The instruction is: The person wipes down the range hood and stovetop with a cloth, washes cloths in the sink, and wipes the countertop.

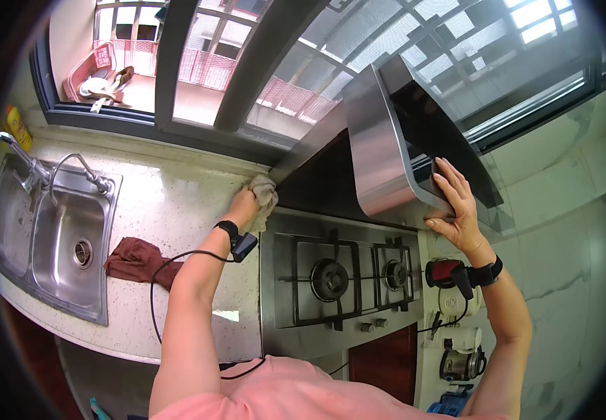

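My left hand point(245, 205) is closed on a crumpled grey cloth point(264, 194) at the back of the white counter, close to the left edge of the range hood. Up on the right, my right hand point(459, 210) rests with spread fingers against the front corner of the steel range hood point(380, 147), its thumb under the lower edge. Below the hood is a two-burner gas stove point(329, 280). A small device is strapped to each wrist, with a black cable.
A double sink point(72, 238) with a faucet point(26, 157) lies at left, a brown cloth point(135, 260) beside it. A yellow bottle point(18, 129) stands behind. An electric kettle point(460, 365) and other appliances line the right side. Barred windows are behind.
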A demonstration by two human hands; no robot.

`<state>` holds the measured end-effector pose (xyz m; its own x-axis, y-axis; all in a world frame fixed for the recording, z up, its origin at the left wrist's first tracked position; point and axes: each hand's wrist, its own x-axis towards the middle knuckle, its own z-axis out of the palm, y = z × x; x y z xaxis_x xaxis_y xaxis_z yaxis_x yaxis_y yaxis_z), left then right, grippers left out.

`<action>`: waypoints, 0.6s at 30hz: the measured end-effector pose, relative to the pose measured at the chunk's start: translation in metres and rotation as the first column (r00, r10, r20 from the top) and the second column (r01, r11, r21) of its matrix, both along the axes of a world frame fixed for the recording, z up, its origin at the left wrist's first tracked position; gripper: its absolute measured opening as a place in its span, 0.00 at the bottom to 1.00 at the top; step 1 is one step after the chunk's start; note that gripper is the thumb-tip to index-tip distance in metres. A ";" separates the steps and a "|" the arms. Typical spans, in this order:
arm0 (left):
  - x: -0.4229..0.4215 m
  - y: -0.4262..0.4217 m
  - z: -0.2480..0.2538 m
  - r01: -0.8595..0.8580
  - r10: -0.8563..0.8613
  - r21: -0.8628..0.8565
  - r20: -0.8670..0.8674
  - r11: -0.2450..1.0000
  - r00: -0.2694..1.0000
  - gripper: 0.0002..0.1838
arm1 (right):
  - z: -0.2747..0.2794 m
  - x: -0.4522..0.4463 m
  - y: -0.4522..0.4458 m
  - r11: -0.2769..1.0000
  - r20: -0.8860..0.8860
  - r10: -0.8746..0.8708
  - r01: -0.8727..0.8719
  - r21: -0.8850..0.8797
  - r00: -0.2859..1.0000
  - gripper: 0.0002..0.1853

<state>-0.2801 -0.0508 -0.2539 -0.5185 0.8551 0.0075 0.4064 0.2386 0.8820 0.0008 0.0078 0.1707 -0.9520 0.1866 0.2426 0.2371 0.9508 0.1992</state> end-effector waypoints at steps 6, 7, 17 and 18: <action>-0.003 0.015 -0.005 -0.134 0.039 0.454 0.213 0.881 0.976 0.20 | 0.000 -0.001 0.000 1.000 -0.006 0.010 -0.010 -0.008 1.000 0.40; 0.001 0.019 0.021 -0.168 0.017 0.573 0.260 0.802 0.965 0.21 | 0.000 -0.001 0.000 1.000 -0.003 0.008 -0.008 -0.005 1.000 0.40; 0.073 0.059 0.121 -0.332 -0.129 0.801 0.447 0.499 0.885 0.18 | -0.004 0.000 0.012 0.998 -0.011 0.061 -0.061 -0.022 0.998 0.40; 0.072 0.056 0.118 -0.309 -0.101 0.805 0.412 0.507 0.906 0.18 | -0.004 0.002 0.013 0.997 -0.010 0.069 -0.069 -0.019 0.998 0.40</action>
<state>-0.2078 0.0050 -0.1360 -0.7364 0.4790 0.4778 0.0386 -0.6754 0.7365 0.0027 0.0209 0.1662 -0.9605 0.1255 0.2483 0.1729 0.9685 0.1793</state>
